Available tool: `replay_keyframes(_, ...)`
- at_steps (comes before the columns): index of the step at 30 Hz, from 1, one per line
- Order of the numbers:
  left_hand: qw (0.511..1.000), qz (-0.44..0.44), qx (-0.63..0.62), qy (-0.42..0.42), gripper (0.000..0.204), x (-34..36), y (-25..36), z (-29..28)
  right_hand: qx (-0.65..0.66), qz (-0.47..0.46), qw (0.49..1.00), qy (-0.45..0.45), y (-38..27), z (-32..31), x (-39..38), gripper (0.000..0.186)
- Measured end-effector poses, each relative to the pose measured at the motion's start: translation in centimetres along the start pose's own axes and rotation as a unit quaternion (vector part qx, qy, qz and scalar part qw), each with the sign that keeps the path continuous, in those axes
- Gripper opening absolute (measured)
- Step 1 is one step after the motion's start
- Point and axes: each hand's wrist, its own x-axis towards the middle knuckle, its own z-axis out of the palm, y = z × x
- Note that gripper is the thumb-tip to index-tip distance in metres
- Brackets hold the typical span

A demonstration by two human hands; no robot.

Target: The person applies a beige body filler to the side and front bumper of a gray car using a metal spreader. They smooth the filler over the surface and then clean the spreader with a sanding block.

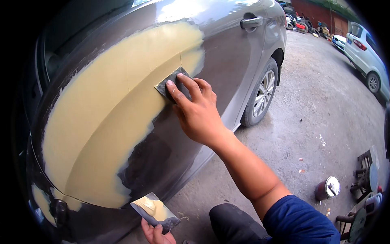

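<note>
My right hand (pixel 195 110) grips a dark flat spreader (pixel 170 83), pressed against the grey car door (pixel 215 61) on a broad patch of pale yellow filler (pixel 93 101), which runs along a body crease. The fingertips lie on the spreader's face, and its upper edge is at the patch's right part. Low in the view, below the door, my left hand (pixel 156 234) holds a dark square plate (pixel 170 219) with a mound of creamy filler (pixel 150 206) on it, its fingers closed on the plate's lower edge.
The car's rear wheel (pixel 263 91) stands right of the door. On the concrete ground (pixel 300 77), a metal can (pixel 327 188) and small stools (pixel 355 225) sit at lower right. A parked white car (pixel 361 55) and piled tires (pixel 300 26) are behind. My knee (pixel 229 221) is below my arm.
</note>
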Motion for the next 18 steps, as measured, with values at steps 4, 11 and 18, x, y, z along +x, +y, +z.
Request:
replay_keyframes(4, 1.000, 0.006, -0.014, -0.005, 0.067, 0.1, 0.0, 1.0, -0.025, 0.000, 0.999, -0.041, 0.7, 0.1, -2.1, 0.048)
replay_keyframes(11, 0.996, -0.002, -0.086, -0.013, 0.065, 0.4, 1.5, 3.7, 0.009, 0.005, 0.994, -0.108, -0.1, -2.7, -5.4, 0.051)
replay_keyframes(18, 0.985, 0.017, -0.166, -0.041, 0.063, 1.7, 2.4, 6.8, 0.651, -0.033, 0.715, -0.253, -5.7, -6.6, -13.0, 0.045)
